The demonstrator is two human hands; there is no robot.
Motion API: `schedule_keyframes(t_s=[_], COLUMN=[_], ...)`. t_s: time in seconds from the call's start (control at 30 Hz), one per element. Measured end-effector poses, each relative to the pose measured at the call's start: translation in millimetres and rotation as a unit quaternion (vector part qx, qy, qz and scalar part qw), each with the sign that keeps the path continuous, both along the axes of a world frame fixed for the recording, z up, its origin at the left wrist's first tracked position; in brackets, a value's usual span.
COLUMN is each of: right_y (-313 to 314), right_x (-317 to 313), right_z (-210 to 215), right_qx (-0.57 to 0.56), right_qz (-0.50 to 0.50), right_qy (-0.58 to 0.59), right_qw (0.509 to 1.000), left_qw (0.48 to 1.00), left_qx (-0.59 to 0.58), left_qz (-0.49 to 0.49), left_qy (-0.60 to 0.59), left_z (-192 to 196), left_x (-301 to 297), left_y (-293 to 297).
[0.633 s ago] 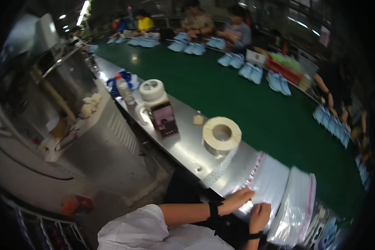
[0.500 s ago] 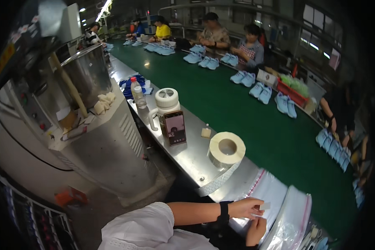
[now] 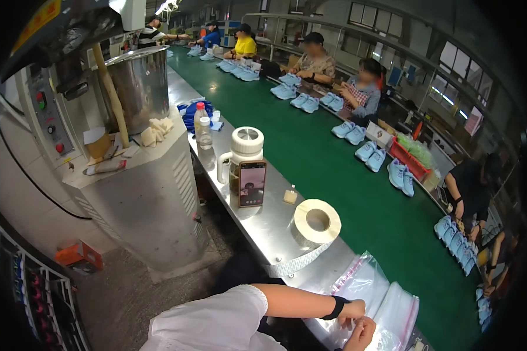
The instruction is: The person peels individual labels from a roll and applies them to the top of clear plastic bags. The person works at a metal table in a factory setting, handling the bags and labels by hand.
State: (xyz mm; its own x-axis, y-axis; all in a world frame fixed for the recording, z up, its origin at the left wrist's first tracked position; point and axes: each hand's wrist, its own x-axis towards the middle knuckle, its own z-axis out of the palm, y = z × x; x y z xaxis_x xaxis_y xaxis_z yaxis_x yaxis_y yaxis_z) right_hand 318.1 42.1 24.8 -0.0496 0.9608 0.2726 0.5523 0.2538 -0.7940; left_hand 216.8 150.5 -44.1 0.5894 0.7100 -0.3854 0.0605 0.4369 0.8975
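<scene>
My left hand (image 3: 352,310), with a black band at its wrist, is bent down over a stack of clear plastic bags (image 3: 364,278). Its fingers are curled, and whatever they hold is hidden. My right hand (image 3: 362,334) is close against it, fingers pinched together; nothing between them can be made out. A second pile of clear bags (image 3: 397,313) with a pink edge lies just right of the hands. Beyond my left forearm stands a roll of pale labels (image 3: 300,229), its loose strip (image 3: 295,266) trailing along the metal table (image 3: 275,234).
A phone (image 3: 252,184) leans on a white-lided jug (image 3: 247,140), with bottles (image 3: 204,133) behind. A green conveyor belt (image 3: 310,158) runs alongside; pairs of light blue shoes (image 3: 366,152) line its far side, where several people work. A machine (image 3: 140,199) stands at left.
The small pale label that showed in my left fingers is out of sight. My left hand has turned downward, closer to my right hand. The view has shifted.
</scene>
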Motion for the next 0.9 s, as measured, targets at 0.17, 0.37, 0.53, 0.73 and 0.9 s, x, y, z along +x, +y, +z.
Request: schedule_keyframes(t_s=[0.17, 0.37, 0.53, 0.73, 0.9], right_y=[-21, -8, 8, 7, -62], right_x=[-20, -33, -28, 108, 185], right_z=[-14, -20, -30, 3, -26], right_qx=[0.038, 0.127, 0.006, -0.046, -0.055], right_qz=[0.038, 0.034, 0.002, -0.278, -0.465], right_qy=[0.008, -0.228, -0.214, 0.227, -0.391], right_qw=[0.999, 0.965, 0.977, 0.932, 0.793], left_qw=[0.948, 0.974, 0.986, 0.963, 0.875], left_qx=[-0.24, -0.101, -0.048, 0.029, 0.12], left_qz=[-0.027, 0.116, 0.105, 0.245, 0.467], left_qy=[-0.208, -0.168, -0.12, -0.105, -0.035], left_z=[24, 57, 46, 34, 42], left_x=[-29, -108, -116, -124, -196], left_y=[-31, -74, -76, -107, -138])
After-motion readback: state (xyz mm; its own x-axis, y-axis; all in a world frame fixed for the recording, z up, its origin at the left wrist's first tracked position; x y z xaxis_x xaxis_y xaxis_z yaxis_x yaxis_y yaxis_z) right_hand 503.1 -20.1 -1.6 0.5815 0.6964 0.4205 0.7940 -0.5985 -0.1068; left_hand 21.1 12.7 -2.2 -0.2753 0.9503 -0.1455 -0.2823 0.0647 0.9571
